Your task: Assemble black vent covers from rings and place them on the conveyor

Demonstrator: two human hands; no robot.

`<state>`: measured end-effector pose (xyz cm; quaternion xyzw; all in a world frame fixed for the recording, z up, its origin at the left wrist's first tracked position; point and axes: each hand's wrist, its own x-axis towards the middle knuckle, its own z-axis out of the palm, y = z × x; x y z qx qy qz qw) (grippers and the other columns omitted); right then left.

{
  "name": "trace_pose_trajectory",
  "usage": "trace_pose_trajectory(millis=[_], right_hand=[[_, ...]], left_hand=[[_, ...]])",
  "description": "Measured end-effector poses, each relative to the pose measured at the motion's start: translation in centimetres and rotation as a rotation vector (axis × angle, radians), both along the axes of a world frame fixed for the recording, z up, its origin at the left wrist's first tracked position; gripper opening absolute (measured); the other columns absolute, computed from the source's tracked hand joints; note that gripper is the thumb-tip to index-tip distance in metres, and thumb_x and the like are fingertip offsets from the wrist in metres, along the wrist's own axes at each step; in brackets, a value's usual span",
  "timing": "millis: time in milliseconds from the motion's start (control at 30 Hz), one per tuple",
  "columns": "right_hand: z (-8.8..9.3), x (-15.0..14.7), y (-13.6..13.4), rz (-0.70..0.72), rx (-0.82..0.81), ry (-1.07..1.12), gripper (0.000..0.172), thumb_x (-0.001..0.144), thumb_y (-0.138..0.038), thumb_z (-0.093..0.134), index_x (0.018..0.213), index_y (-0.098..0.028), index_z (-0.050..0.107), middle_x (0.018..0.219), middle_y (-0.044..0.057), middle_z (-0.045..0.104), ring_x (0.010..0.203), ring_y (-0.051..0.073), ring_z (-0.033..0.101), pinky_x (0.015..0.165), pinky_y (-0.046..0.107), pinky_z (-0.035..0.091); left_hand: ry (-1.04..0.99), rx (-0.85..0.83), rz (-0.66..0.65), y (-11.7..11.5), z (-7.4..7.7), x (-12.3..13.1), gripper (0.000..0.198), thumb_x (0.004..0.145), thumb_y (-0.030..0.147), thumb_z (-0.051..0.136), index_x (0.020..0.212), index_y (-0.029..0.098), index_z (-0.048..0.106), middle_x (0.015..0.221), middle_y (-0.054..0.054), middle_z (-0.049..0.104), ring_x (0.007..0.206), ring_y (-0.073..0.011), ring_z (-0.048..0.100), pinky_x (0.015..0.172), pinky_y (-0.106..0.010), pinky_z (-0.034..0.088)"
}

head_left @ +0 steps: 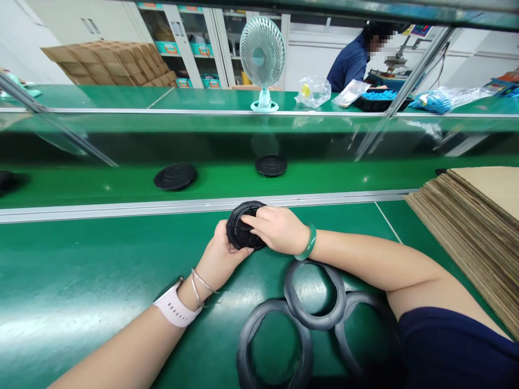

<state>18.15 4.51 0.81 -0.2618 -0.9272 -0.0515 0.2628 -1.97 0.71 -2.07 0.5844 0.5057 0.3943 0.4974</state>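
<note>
A round black plastic part (240, 233) with a raised rim is tilted up above the green bench, near its far metal edge. My left hand (217, 259) grips it from the left, thumb along the lower rim. The fingers of my right hand (279, 229) are bent over its inner face and press there, covering its right side. Below my right forearm lie three dark grey rubber rings: an upper one (289, 289), a left one (244, 346) and a right one (341, 337) partly hidden by my sleeve.
Beyond the metal rail (121, 210) runs a green belt (227, 183) carrying black discs (175, 177) (271, 165). Flat cardboard (466, 210) is stacked at the right. A fan (263, 54) stands on the far bench, where a person (348, 62) works behind a clear panel.
</note>
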Motion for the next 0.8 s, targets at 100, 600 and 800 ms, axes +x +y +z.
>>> trace_pose_trajectory(millis=[100, 600, 800], right_hand=[[0.5, -0.5, -0.1, -0.058, -0.009, -0.131, 0.032, 0.101, -0.011, 0.06, 0.132, -0.002, 0.059, 0.094, 0.013, 0.057, 0.092, 0.029, 0.054, 0.081, 0.04, 0.054], [-2.2, 0.0, 2.6, -0.152, -0.761, 0.674, 0.016, 0.094, -0.01, 0.068, 0.109, -0.016, 0.067, 0.099, 0.005, 0.058, 0.097, 0.023, 0.058, 0.088, 0.037, 0.049], [-2.4, -0.7, 2.3, -0.22, -0.796, 0.72, 0.021, 0.084, -0.013, 0.076, 0.084, -0.019, 0.055, 0.086, -0.001, 0.056, 0.086, 0.021, 0.056, 0.079, 0.032, 0.045]], left_hand=[[-0.044, -0.036, 0.003, 0.1, 0.1, 0.1, 0.065, 0.065, 0.032, 0.083, 0.114, 0.021, 0.042, 0.111, -0.006, 0.064, 0.102, -0.0261, 0.069, 0.09, -0.043, 0.059], [0.008, 0.012, 0.036, 0.3, -0.3, 0.0, 0.077, 0.058, 0.032, 0.088, 0.119, 0.022, 0.042, 0.121, -0.01, 0.062, 0.115, -0.0317, 0.063, 0.101, -0.052, 0.053], [0.011, 0.055, -0.059, 0.0, -0.2, -0.3, 0.078, 0.071, 0.047, 0.084, 0.13, 0.021, 0.04, 0.132, -0.013, 0.058, 0.122, -0.0317, 0.06, 0.103, -0.051, 0.05]])
